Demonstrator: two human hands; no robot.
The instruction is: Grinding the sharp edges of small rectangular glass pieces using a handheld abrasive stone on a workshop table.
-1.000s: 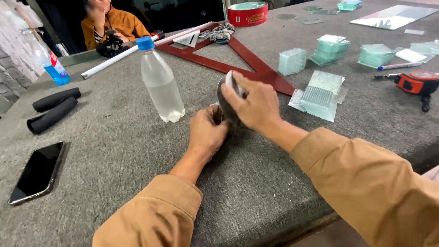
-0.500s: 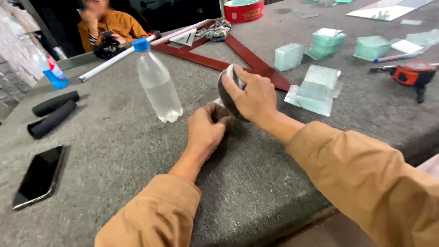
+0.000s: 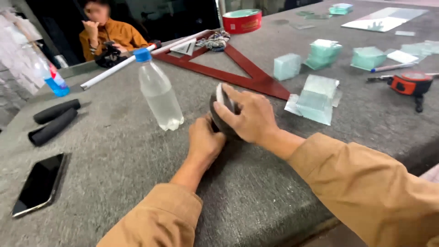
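A dark roll of tape with a white inner core (image 3: 220, 110) stands on edge on the grey felt table (image 3: 114, 151). My right hand (image 3: 249, 116) wraps over its top and right side, fingers curled around it. My left hand (image 3: 206, 142) presses against the roll's lower left side, thumb near its face. Both sleeves are tan. A clear plastic water bottle with a blue cap (image 3: 157, 91) stands upright just left of the hands.
A black phone (image 3: 39, 183) lies at the left edge, with two black foam grips (image 3: 52, 120) above it. Behind are a red triangle ruler (image 3: 238, 68), stacks of small glass pieces (image 3: 318, 96), an orange tape measure (image 3: 409, 83), a red tin (image 3: 241, 20), and a seated person (image 3: 109, 34).
The view has shifted slightly. Both hands stay on the roll, which has turned a little between them; my left hand has closed in against its lower side.
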